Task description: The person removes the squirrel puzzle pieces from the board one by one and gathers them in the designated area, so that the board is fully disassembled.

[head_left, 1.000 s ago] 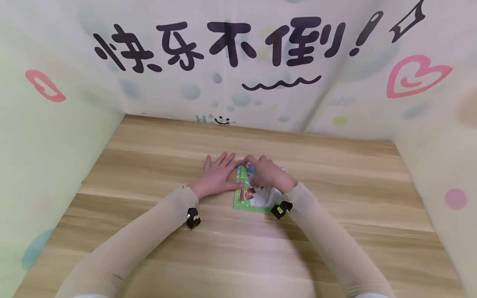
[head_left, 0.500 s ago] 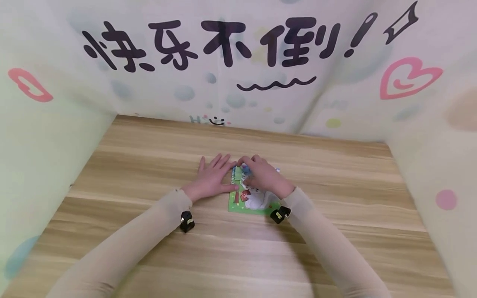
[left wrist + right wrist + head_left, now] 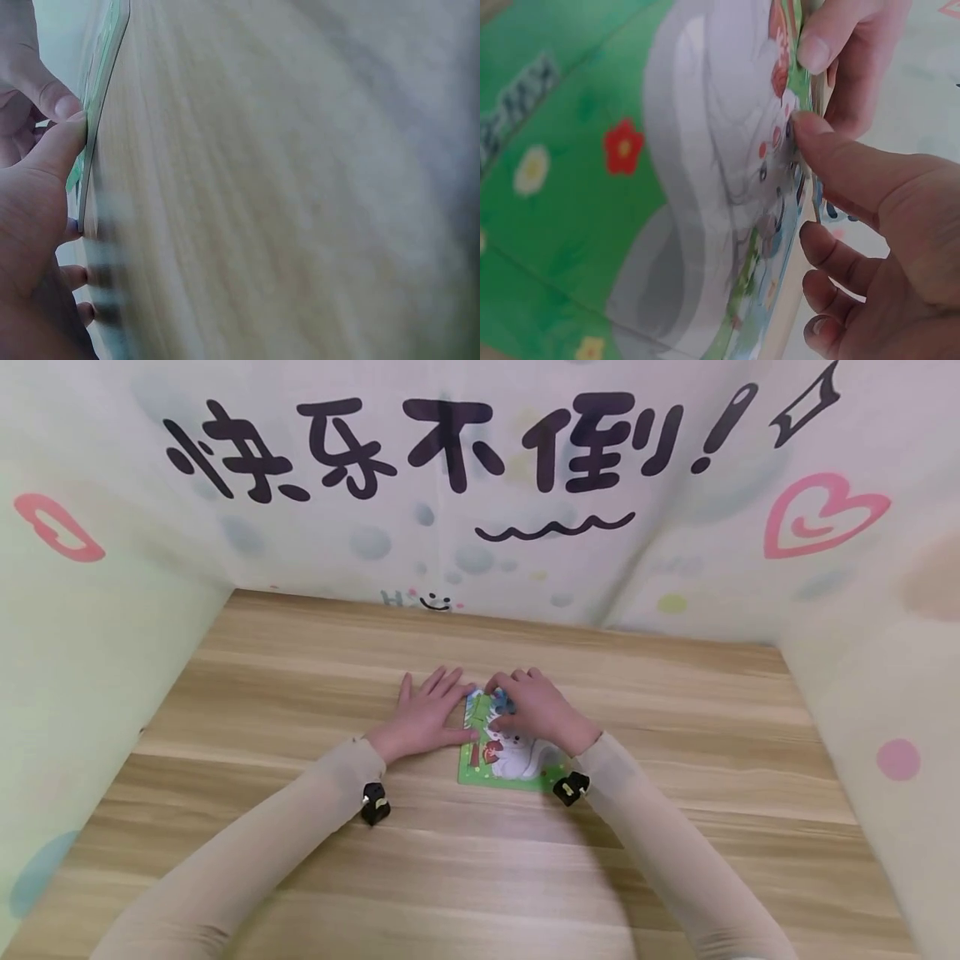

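Soft light, pale sheen on the tabletop (both wrist views dimmer, hazier).

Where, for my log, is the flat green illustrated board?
In the head view, the board lies below centre on the wooden table: left hand at its left edge, right hand over it.

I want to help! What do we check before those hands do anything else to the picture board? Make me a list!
1. Picture board on the wooden table: ok, it lies there.
2. Left hand by the board: ok, its thumb is at the left edge.
3. Right hand out of the way: not ok, it covers part of the picture.
4. Right hand holding something: cannot tell; its grip is partly hidden.
5. Everything under the right hand fitted flat: cannot tell, it's hidden.
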Tool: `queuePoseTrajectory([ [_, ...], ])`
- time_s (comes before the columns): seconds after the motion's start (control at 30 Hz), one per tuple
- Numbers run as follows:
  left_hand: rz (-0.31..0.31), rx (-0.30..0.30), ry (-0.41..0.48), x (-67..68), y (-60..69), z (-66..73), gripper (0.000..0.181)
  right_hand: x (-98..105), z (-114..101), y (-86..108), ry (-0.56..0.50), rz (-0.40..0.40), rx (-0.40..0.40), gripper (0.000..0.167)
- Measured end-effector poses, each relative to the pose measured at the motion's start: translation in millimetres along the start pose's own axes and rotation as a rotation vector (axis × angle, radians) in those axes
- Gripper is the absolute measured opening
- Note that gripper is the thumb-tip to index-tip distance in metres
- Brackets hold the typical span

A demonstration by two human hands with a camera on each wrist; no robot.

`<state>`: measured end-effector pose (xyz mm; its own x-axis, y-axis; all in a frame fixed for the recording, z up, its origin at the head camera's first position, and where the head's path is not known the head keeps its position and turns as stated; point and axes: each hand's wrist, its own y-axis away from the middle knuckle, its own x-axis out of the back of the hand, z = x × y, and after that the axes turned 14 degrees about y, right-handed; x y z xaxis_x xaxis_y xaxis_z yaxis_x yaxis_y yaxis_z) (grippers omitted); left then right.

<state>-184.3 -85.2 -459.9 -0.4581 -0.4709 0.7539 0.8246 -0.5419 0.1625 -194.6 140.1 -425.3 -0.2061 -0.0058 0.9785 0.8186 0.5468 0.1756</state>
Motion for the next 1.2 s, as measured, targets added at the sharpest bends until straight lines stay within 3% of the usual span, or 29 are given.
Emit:
queuePoseTrajectory([
  [0.4, 0.001, -0.006, 0.016, -7.6, 3.1, -4.4, 0.085, -14, 6, 5.3, 0.080, 0.053, 0.013, 0.053],
  [0.63, 0.016, -0.017, 0.045, -13.3, -1.9, -10.4, 0.086, -13, 14, 16.3, 0.037, 0.075, -0.040, 0.050],
  [0.87, 0.020, -0.018, 0.034, -10.4, -3.6, -8.8, 0.087, -6, 31, 33.0, -0.019, 0.088, -0.063, 0.048],
  [1.2, 0.015, -0.008, -0.001, 0.7, 0.5, 3.4, 0.085, -10, 65, 56.4, 0.050, 0.156, -0.073, 0.044],
])
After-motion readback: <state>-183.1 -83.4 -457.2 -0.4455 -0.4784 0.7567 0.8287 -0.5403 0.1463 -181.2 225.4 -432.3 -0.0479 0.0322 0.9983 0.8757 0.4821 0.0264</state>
